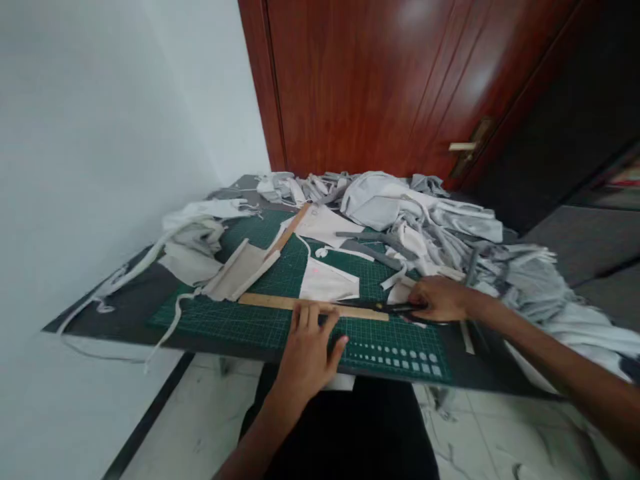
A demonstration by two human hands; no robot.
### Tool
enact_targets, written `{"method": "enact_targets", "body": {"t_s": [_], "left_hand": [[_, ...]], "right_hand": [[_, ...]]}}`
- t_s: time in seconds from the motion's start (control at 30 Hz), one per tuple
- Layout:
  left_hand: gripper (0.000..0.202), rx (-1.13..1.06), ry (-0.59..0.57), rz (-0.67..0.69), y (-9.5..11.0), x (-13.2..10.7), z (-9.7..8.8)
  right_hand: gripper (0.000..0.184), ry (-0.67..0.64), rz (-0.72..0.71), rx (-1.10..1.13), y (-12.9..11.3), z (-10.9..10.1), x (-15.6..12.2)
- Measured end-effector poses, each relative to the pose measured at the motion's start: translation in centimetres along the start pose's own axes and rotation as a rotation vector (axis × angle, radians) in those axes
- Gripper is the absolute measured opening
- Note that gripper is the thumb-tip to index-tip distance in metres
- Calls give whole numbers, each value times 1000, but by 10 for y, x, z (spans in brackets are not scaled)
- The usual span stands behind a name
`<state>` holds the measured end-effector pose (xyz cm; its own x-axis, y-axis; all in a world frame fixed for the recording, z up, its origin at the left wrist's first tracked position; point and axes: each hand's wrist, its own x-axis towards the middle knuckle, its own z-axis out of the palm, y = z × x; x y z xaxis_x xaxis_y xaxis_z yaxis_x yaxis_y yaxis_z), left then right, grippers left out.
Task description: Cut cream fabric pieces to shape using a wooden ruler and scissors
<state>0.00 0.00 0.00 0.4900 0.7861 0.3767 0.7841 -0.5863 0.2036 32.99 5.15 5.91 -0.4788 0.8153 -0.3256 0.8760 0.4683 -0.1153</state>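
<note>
My left hand [306, 350] lies with spread fingers on a flat wooden ruler [265, 302], its fingertips pressing near the ruler's middle. In my right hand [440, 298] is a pair of black scissors [395, 308], held low at the ruler's right part. Their dark blades point left along the ruler's far edge; I cannot tell whether they are apart. Just beyond the blades a white fabric piece [327, 281] lies flat, its near edge by the ruler. Under all of these is a green cutting mat [280, 331] with grid lines.
A second wooden ruler [290, 230] slants across fabric further back. Grey and white cloth scraps [380, 197] are heaped along the back and right [535, 280]. More cloth and long strips [193, 250] trail over the table's left edge. A wall and a red-brown door [360, 87] stand behind.
</note>
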Motion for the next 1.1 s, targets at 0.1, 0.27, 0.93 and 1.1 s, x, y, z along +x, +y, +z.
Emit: {"method": "enact_targets", "body": {"t_s": [0.1, 0.27, 0.93, 1.1], "left_hand": [[40, 4, 1, 4, -2, -1, -1], [43, 17, 6, 1, -3, -2, 0], [43, 19, 3, -3, -2, -2, 2], [42, 17, 3, 4, -3, -1, 1]], "right_hand": [[54, -36, -57, 65, 4, 1, 0], [61, -112, -69, 228, 13, 1, 1], [62, -45, -79, 190, 5, 1, 19], [57, -20, -82, 171, 5, 4, 20]]}}
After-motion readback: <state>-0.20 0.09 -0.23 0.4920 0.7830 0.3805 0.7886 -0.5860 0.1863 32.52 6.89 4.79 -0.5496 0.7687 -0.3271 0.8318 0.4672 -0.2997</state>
